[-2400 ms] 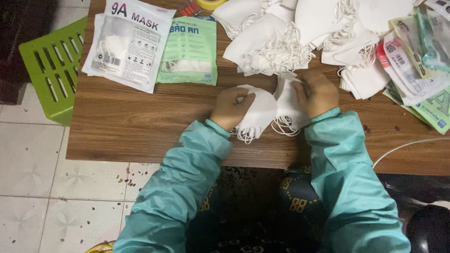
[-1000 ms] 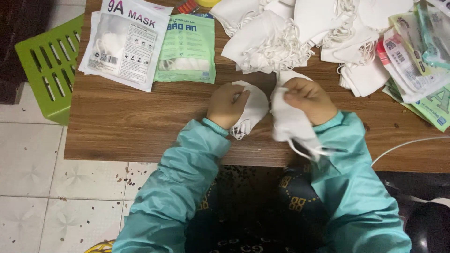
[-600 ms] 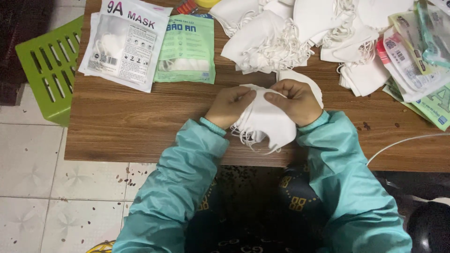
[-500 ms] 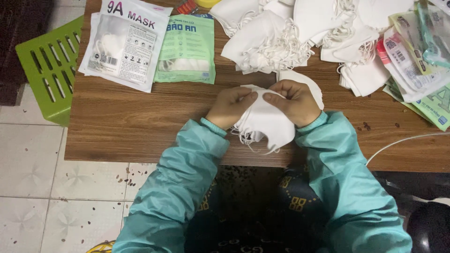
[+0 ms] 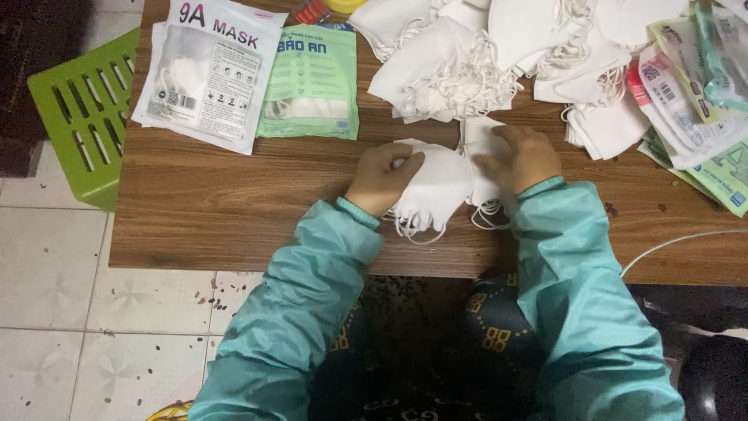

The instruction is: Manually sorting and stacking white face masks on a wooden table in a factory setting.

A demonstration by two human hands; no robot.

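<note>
both hands are on the stack of white masks at the near middle of the table (image 5: 234, 210). my left hand (image 5: 383, 178) has its fingers curled over the stack's left edge, pinching the top mask (image 5: 436, 187); my right hand (image 5: 520, 156) lies flatter, fingers spread and pressing down on the stack's right side (image 5: 481, 148). so both are grasping or pinning masks, neither released. i judge the press is there to keep the folded masks squared up, one on another, while the ear loops (image 5: 413, 228) trail loose over the near edge of the table. i can't count how many masks sit in this stack; the layers hide each other, though at least two show.

near me are my two teal sleeves (image 5: 312, 281) and dark patterned trousers (image 5: 421, 343) under the table, with a white cable (image 5: 686, 238) crossing the near right corner.

further out, left of the hands, two sealed packets lie flat side by side: one white packet (image 5: 206, 74) and one green packet (image 5: 310, 82), set apart from the loose stock, i'd guess as finished ones. one green plastic stool (image 5: 78, 125) stands off the table's left edge on the tiled floor.

far middle to far right is a big loose heap of masks (image 5: 499, 54), too tangled to count. at the right edge a fan of flat printed bags (image 5: 693, 93) overlaps, several at least, seemingly kept within reach of my right hand. at the far edge, a small red thing (image 5: 312, 12) and a yellow thing (image 5: 347, 5) are cut off by the frame.
</note>
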